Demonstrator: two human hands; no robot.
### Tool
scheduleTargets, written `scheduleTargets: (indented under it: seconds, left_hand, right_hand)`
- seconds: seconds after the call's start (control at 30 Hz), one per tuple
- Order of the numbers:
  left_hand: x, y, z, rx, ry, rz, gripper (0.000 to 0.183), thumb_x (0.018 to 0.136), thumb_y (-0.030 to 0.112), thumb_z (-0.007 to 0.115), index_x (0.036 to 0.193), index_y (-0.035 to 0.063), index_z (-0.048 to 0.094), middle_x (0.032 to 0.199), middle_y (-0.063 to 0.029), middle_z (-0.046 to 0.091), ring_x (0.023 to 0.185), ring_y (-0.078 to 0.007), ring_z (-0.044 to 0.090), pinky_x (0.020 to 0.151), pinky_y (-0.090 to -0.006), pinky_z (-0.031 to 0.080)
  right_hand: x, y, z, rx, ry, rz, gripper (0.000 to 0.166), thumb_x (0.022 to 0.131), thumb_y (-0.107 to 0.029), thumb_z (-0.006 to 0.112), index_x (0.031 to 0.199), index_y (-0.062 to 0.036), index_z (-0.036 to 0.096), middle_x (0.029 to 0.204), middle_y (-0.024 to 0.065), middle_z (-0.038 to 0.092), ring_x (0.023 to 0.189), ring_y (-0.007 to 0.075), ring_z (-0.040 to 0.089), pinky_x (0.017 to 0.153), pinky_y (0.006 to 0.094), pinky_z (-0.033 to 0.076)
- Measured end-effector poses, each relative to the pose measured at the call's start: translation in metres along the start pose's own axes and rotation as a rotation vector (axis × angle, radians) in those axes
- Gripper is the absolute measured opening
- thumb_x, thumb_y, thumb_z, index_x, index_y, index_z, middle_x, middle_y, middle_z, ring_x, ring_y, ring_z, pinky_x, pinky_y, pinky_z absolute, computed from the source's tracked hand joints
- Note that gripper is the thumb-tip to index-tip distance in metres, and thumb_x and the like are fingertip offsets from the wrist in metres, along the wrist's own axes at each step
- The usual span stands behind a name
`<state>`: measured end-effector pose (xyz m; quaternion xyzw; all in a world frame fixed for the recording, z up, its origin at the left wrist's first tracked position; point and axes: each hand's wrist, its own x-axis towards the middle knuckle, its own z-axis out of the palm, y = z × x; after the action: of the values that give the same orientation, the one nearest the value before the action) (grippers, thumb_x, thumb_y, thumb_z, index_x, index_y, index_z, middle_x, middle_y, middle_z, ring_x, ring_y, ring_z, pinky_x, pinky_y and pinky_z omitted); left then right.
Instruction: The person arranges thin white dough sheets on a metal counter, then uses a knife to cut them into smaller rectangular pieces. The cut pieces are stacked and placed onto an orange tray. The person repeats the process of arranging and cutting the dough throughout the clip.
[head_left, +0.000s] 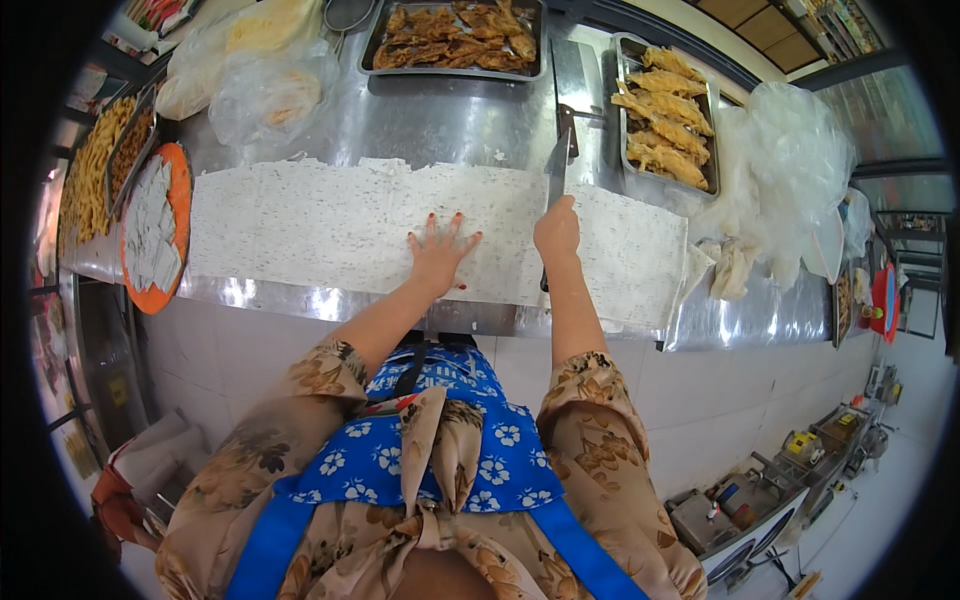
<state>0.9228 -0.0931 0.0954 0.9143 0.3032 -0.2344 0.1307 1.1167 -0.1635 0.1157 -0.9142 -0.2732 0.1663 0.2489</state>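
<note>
A long, thin pale sheet with dark specks, possibly dough, lies across the metal tabletop before me; its far edge is ragged. My left hand rests palm down near its middle, fingers spread, holding nothing. My right hand is closed around the dark handle of a long kitchen knife. The blade points away from me over the sheet's far edge; whether it touches the sheet I cannot tell. Just beyond the tip lies a cleaver with a brown handle, partly overlapped by the knife in view.
An orange plate of pale cut strips stands at the left. Trays of fried pieces and battered fried food sit at the back. Plastic bags and a crumpled cloth lie at the right. The table's front edge is close to me.
</note>
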Motion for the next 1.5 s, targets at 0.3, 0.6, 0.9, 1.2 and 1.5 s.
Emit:
scheduleTargets:
  seconds: [0.3, 0.6, 0.9, 1.2, 1.5]
  left_hand:
    - [0.0, 0.0, -0.003, -0.049, 0.0, -0.006, 0.101, 0.06, 0.039, 0.081, 0.141, 0.0416, 0.021, 0.154, -0.0026, 0.0, 0.137, -0.0429, 0.002, 0.099, -0.0703, 0.02]
    - [-0.004, -0.001, -0.004, -0.06, 0.028, 0.009, 0.102, 0.059, 0.036, 0.082, 0.141, 0.0414, 0.022, 0.153, -0.0021, 0.001, 0.137, -0.0429, 0.003, 0.097, -0.0712, 0.022]
    - [-0.002, 0.003, -0.004, -0.028, -0.012, -0.007, 0.103, 0.061, 0.039, 0.081, 0.141, 0.0444, 0.017, 0.153, -0.0016, 0.0, 0.137, -0.043, 0.004, 0.096, -0.0732, 0.021]
    - [0.001, 0.004, 0.002, 0.043, 0.024, 0.019, 0.105, 0.059, 0.045, 0.08, 0.142, 0.0428, 0.016, 0.153, -0.0032, 0.0, 0.136, -0.0449, 0.007, 0.091, -0.0737, 0.028]
    - [-0.005, 0.006, -0.002, -0.011, -0.004, 0.005, 0.103, 0.062, 0.035, 0.081, 0.142, 0.0409, 0.018, 0.153, -0.0034, -0.001, 0.137, -0.0444, 0.004, 0.095, -0.0721, 0.025]
  right_hand:
    - [-0.094, 0.025, -0.013, -0.067, -0.048, 0.024, 0.021, 0.083, -0.001, 0.041, 0.101, 0.0093, 0.039, 0.082, 0.032, 0.059, 0.08, 0.0478, 0.057, 0.07, 0.0515, 0.046]
    - [-0.064, 0.024, -0.002, -0.011, -0.033, 0.031, 0.02, 0.082, 0.002, 0.042, 0.1, 0.0081, 0.038, 0.082, 0.0327, 0.058, 0.08, 0.0481, 0.057, 0.07, 0.0512, 0.046]
    - [-0.114, 0.029, -0.008, -0.046, -0.126, 0.123, 0.029, 0.08, 0.004, 0.043, 0.108, 0.01, 0.036, 0.083, 0.0322, 0.059, 0.08, 0.0466, 0.058, 0.071, 0.0507, 0.046]
    - [-0.125, 0.026, -0.009, 0.012, -0.139, 0.186, 0.031, 0.081, 0.001, 0.046, 0.11, 0.0079, 0.039, 0.087, 0.03, 0.06, 0.083, 0.0444, 0.059, 0.073, 0.0476, 0.047]
    - [-0.118, 0.032, 0.005, -0.023, -0.04, 0.089, 0.03, 0.083, -0.001, 0.045, 0.11, 0.0112, 0.038, 0.085, 0.0309, 0.06, 0.082, 0.0458, 0.059, 0.071, 0.0479, 0.047]
